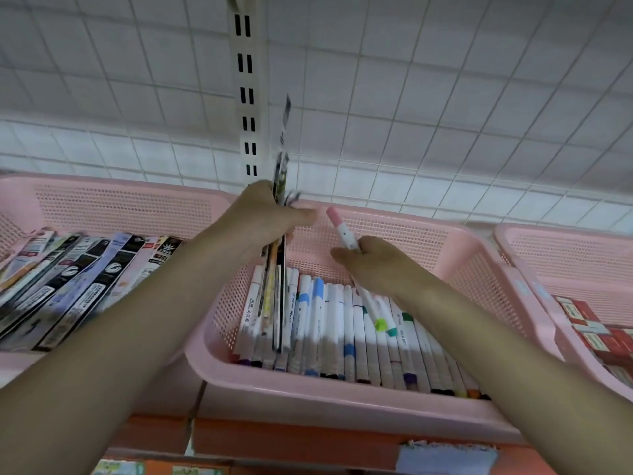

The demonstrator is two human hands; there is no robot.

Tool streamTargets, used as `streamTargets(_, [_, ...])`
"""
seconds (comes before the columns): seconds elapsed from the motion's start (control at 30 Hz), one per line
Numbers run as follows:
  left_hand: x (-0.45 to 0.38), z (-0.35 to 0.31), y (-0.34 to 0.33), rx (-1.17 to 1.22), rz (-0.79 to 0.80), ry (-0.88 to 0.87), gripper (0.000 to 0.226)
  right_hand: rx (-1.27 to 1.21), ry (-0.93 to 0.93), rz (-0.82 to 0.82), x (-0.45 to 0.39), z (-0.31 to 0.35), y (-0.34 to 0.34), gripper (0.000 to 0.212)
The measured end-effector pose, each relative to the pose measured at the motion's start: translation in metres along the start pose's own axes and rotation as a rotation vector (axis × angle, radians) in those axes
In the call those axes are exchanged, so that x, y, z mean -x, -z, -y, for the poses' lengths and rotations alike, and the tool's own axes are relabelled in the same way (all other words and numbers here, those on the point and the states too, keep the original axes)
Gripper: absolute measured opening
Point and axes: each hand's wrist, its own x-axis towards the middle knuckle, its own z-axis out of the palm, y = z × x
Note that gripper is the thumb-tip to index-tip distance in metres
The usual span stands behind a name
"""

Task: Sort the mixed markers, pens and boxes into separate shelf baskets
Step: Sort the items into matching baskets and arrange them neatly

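Observation:
My left hand (265, 216) grips a bundle of flat pen packs (278, 269) held upright over the left part of the middle pink basket (342, 402). My right hand (368, 260) holds a white marker with a pink cap (339, 228), cap pointing up, above the same basket. Several white markers (342, 330) with coloured bands lie side by side in this basket. The left pink basket (120, 200) holds several long pen packs (68, 286). The right pink basket (555, 248) holds red and white boxes (596, 330).
A white wire grid wall (411, 114) with a slotted upright post (246, 97) stands behind the baskets. An orange shelf edge (308, 440) with a price label (445, 457) runs below them.

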Motion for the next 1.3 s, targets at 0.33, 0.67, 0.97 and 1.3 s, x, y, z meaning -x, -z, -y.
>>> streamTargets(0.33, [0.016,0.018,-0.032,0.088,0.378,0.167,0.019,0.185,-0.11,0.238,0.012,-0.017,-0.01,0.032])
streamTargets(0.67, [-0.004,0.006,-0.02,-0.362,0.247,-0.065,0.013,0.087,-0.04,-0.103,0.003,-0.033,0.014,0.017])
streamTargets(0.97, [-0.001,0.015,-0.046,-0.669,0.429,-0.029,0.018,0.314,-0.099,0.153,0.013,-0.025,0.007,0.038])
streamTargets(1.3, [-0.004,0.015,-0.041,-0.674,0.371,-0.047,0.021,0.164,-0.111,-0.013,0.024,-0.029,0.031,0.04])
